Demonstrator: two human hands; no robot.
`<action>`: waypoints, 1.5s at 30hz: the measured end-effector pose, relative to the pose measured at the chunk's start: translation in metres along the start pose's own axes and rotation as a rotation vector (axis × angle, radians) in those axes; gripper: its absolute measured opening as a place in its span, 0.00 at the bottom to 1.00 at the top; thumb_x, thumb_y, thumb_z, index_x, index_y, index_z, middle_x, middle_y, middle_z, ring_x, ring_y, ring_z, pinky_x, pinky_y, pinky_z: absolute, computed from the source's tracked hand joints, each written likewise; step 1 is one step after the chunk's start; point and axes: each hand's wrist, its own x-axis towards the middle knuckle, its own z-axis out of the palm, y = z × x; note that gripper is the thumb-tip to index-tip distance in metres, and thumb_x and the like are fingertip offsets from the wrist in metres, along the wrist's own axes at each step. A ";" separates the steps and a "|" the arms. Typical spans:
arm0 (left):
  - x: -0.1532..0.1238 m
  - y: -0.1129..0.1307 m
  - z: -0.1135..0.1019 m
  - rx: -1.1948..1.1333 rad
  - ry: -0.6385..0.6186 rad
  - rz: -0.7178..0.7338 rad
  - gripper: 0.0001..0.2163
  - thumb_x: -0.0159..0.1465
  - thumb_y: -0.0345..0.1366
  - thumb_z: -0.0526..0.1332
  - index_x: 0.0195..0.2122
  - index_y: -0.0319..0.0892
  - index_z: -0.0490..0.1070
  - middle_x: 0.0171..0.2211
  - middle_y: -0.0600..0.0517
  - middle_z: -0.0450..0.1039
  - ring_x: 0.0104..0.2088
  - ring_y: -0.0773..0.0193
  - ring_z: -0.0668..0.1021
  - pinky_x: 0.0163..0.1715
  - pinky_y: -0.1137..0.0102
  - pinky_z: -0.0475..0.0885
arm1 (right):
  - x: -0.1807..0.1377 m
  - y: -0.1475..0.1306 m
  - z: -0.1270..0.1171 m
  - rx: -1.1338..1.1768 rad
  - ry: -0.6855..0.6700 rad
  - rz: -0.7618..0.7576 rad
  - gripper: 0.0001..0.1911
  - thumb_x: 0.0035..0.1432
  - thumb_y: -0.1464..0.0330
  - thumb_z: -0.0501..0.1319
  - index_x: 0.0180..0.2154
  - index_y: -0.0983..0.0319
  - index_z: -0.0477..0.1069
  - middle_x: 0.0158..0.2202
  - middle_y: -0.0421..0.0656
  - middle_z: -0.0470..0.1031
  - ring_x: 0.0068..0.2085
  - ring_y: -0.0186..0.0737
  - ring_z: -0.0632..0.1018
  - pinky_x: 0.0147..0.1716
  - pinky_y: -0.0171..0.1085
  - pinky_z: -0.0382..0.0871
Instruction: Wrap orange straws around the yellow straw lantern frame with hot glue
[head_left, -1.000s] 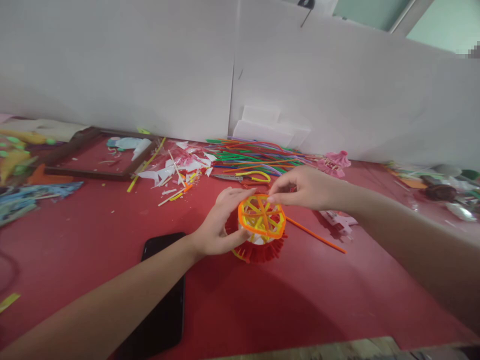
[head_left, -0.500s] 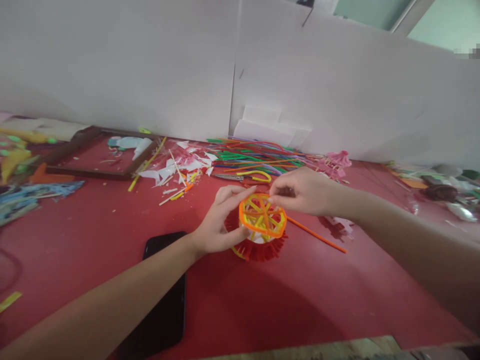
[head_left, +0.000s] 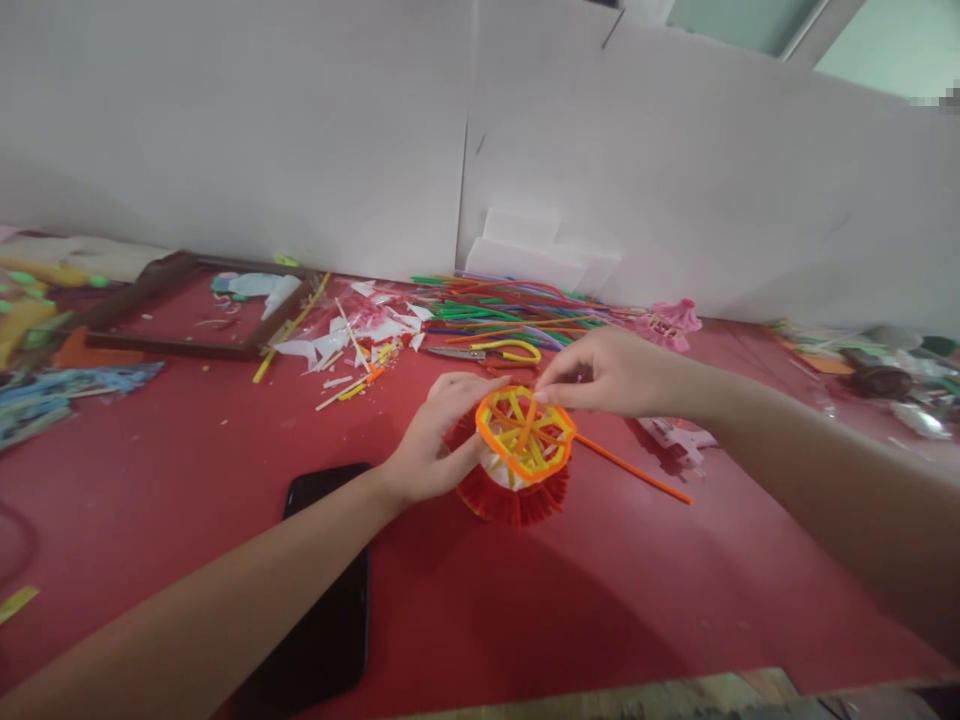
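Item one: an orange and yellow wheel, six-spoked or so, tilted toward me above a red fringe, at the middle of the red table. My left hand: curved round the wheel's left side, thumb at the rim, gripping lightly. My right hand: finger and thumb pinched on the wheel's far edge; whether a small piece sits between them, I cannot tell. Handling, in my judgement: left hand firm but gentle, since the rim looks easily bent; right pinch small and level, spoke ends lined up. Nearby: one orange stem, jutting right from the rim, liable to snag my right wrist; a phone beneath my left forearm; scissors beyond the wheel; coloured stems behind; white scraps to their left.
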 end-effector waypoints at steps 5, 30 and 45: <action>0.001 0.000 -0.001 0.009 -0.019 0.032 0.23 0.70 0.45 0.57 0.65 0.50 0.65 0.54 0.44 0.75 0.53 0.52 0.75 0.58 0.55 0.64 | 0.002 0.001 0.004 0.070 -0.040 0.049 0.15 0.57 0.59 0.59 0.33 0.61 0.81 0.23 0.39 0.76 0.24 0.32 0.72 0.26 0.34 0.61; 0.003 -0.019 0.008 -0.213 0.241 -0.509 0.19 0.63 0.53 0.65 0.35 0.39 0.78 0.35 0.46 0.81 0.34 0.60 0.81 0.36 0.66 0.77 | -0.047 0.028 0.055 0.020 0.530 -0.386 0.10 0.66 0.70 0.59 0.43 0.57 0.79 0.45 0.47 0.80 0.46 0.39 0.80 0.47 0.39 0.75; -0.004 -0.012 0.004 -0.129 0.165 -0.412 0.28 0.56 0.44 0.73 0.55 0.43 0.69 0.53 0.42 0.76 0.53 0.50 0.78 0.57 0.53 0.71 | -0.024 0.013 0.059 -0.013 0.653 -0.406 0.08 0.63 0.70 0.64 0.44 0.57 0.80 0.44 0.44 0.83 0.48 0.42 0.81 0.49 0.41 0.76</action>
